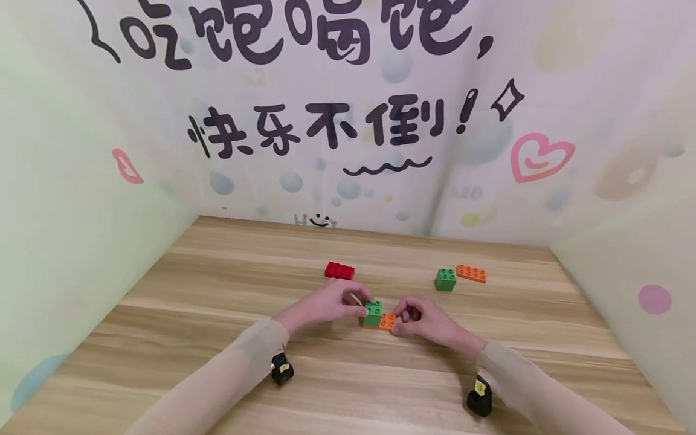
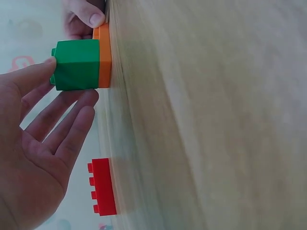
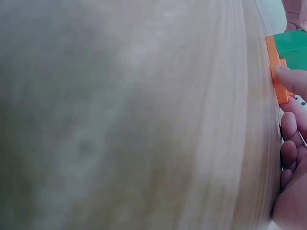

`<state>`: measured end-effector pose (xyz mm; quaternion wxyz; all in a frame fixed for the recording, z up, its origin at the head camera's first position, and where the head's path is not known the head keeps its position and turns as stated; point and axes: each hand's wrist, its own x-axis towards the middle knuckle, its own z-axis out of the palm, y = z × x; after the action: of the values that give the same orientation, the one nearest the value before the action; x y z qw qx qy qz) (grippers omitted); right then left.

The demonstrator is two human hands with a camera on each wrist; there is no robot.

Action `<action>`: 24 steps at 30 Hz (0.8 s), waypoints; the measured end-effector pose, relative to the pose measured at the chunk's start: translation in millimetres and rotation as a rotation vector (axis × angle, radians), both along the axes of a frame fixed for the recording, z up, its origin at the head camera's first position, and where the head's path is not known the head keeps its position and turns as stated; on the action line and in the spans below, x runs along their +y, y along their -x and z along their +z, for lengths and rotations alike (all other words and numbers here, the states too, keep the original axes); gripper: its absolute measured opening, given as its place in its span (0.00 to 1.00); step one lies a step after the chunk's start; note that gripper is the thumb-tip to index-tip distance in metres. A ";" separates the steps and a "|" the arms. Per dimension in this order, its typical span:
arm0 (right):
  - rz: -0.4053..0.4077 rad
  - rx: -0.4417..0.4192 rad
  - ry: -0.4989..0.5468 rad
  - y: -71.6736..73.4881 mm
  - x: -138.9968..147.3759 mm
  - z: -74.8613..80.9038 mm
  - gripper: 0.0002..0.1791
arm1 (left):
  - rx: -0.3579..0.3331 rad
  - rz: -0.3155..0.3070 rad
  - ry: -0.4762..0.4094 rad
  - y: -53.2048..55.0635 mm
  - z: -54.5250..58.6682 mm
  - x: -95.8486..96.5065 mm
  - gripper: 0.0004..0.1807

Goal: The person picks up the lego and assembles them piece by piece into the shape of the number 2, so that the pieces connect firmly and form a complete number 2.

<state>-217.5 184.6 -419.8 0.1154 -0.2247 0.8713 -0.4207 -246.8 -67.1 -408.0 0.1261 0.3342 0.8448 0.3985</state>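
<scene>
On a wood-grain table (image 1: pixel 359 393), a person's two bare hands meet near the middle over a small toy-brick build. A green four-stud block (image 1: pixel 372 317) sits on the left half of a flat orange brick (image 1: pixel 388 322), with no gap showing between them; the right half's studs are uncovered. The left hand (image 1: pixel 333 302) pinches the green block between thumb and forefinger, its other fingers loosely bent and partly apart. The right hand (image 1: pixel 426 320) pinches the orange brick's right end between thumb and forefinger, its remaining fingers curled in.

Just beyond the left hand lies a red brick (image 1: pixel 339 270), studs up. Farther off to the right, a second green block (image 1: pixel 445 280) stands just left of a second orange brick (image 1: pixel 471 273); whether they touch is unclear. The left fingers partly cover the green block's top. Black devices (image 1: pixel 281 369) hang at both sleeve cuffs. Behind rises a pale backdrop (image 1: pixel 348 202) with large black Chinese characters and a pink heart (image 1: pixel 541 158).
</scene>
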 end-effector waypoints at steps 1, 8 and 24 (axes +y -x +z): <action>-0.001 0.003 -0.002 2.0 0.8 -4.6 0.13 | -0.001 0.002 -0.002 -0.3 -0.6 -0.4 0.12; -0.012 0.027 -0.007 15.3 7.9 -28.7 0.13 | -0.018 -0.001 -0.046 -0.3 -4.0 -1.0 0.11; -0.006 0.042 -0.009 15.4 9.3 -27.0 0.15 | -0.063 -0.027 -0.065 1.5 -5.2 -1.5 0.11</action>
<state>-233.0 193.9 -446.9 0.0970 -0.2302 0.8761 -0.4124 -248.3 -68.7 -413.2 0.1470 0.3368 0.8225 0.4342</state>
